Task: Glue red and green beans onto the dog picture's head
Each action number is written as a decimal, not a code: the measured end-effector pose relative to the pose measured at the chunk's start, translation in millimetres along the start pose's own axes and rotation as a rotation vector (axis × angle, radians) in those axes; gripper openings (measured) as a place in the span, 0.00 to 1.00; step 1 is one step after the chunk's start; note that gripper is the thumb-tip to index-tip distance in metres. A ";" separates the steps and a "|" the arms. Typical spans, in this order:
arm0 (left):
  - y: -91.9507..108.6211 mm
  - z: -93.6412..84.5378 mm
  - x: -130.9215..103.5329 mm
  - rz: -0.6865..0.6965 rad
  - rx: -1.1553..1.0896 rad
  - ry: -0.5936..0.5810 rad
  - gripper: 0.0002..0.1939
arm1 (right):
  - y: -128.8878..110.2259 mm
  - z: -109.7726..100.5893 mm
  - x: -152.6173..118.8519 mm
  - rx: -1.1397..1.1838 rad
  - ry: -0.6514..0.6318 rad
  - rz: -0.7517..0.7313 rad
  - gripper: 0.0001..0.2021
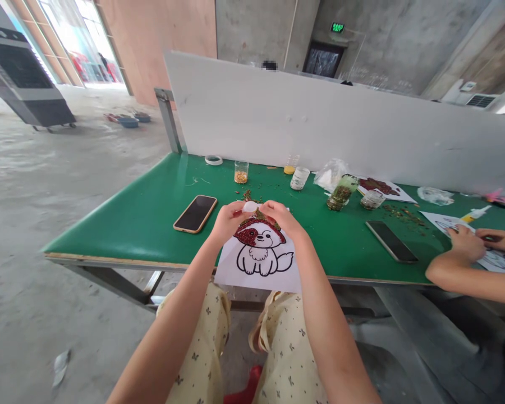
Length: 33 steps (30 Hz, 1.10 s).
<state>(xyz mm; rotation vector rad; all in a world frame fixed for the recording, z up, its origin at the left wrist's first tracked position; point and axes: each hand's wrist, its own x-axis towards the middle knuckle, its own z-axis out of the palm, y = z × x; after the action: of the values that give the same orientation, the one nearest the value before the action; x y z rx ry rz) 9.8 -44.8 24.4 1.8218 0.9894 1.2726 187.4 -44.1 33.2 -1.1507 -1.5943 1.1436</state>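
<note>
A person is holding a small white piece (249, 207) near the top edge of a dog drawing (258, 255) at a green table (151, 216).
The left hand (228, 220) is pinching the piece in its fingertips, while the right hand (279, 217) is curving in at the opposite side, its fingers drawn narrow; whether it is also gripping, one cannot tell. Below, dark red bits are filling part of the dog's headwear and one eye patch. A phone (196, 213) is lying to the left, a jar of yellow kernels (241, 173) is standing farther back, and a co-worker's hands (465, 244) are resting over another sheet (499, 259).
</note>
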 end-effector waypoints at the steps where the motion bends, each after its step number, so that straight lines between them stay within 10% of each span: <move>1: 0.5 0.5 -0.3 0.026 -0.010 -0.014 0.11 | 0.3 -0.6 -1.2 0.011 -0.091 0.053 0.26; 8: -0.8 8.5 -1.0 0.046 -0.119 -0.075 0.10 | 6.8 1.0 -2.4 0.218 -0.394 0.195 0.34; 21: -13.6 13.3 -2.0 0.273 0.335 -0.030 0.27 | 10.6 8.7 2.4 0.325 -0.193 0.286 0.19; 27: -1.9 5.1 -6.9 0.199 0.347 0.221 0.18 | 20.9 3.3 12.0 0.227 0.206 0.026 0.20; 33: -20.5 -20.1 -9.3 -0.115 0.336 0.350 0.19 | 38.8 -31.6 10.2 -0.584 0.665 0.144 0.17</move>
<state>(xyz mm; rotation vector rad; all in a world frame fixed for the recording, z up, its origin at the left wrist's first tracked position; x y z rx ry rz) -15.5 -41.0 8.4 1.7835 1.5570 1.4506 223.0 -21.9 4.2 -1.8111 -1.3404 0.2834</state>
